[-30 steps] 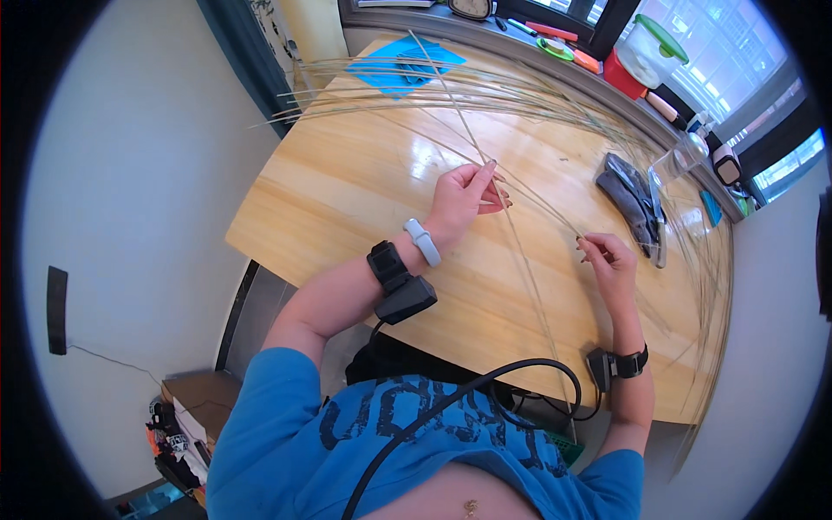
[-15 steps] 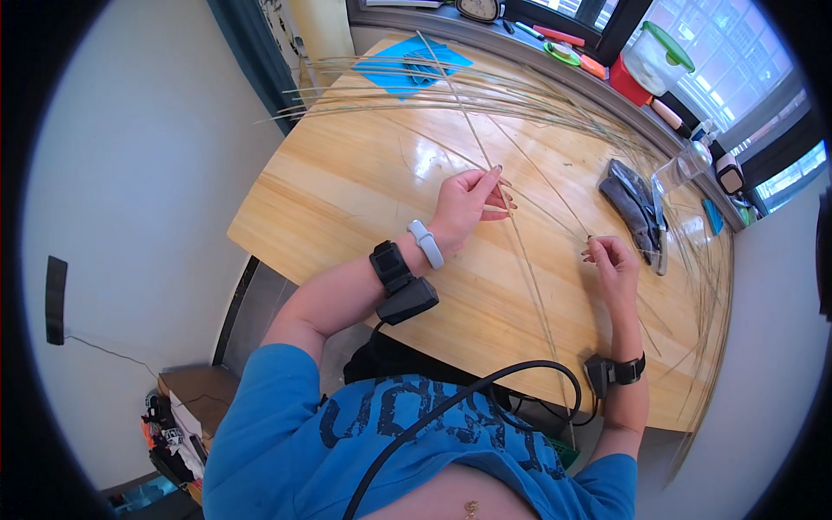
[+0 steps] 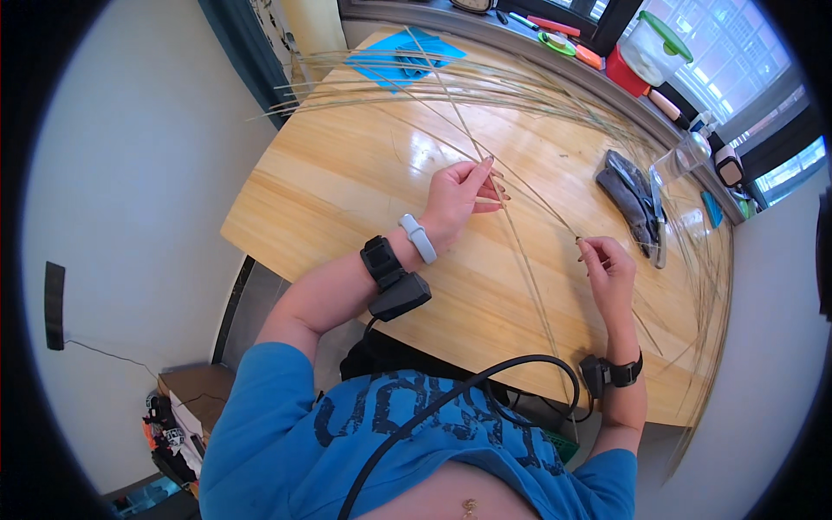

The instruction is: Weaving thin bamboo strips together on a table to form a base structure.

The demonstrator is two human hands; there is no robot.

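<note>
Long, thin straw-coloured strips are between my two hands; grass stems or split cane, I cannot tell which. My left hand (image 3: 458, 201) pinches thumb and fingers where strips cross above the table's middle. One long strip (image 3: 525, 260) runs through that pinch, from the far edge down toward my lap. My right hand (image 3: 611, 276), lower and to the right, pinches another pair of strips (image 3: 539, 201) that slant up and left past my left fingers. The exact crossing under the left fingertips is partly hidden.
Many loose strips (image 3: 485, 94) lie across the far side of the wooden table (image 3: 347, 186), over a blue cloth (image 3: 381, 65). More strips (image 3: 706, 295) trail along the right edge. Near them are a dark grey pouch (image 3: 626, 195), a knife (image 3: 659, 230) and a clear bottle (image 3: 680, 160).
The strips from my right hand have swung together, one now slanting farther left across the long strip. Both hands stay pinched, with little shift.
</note>
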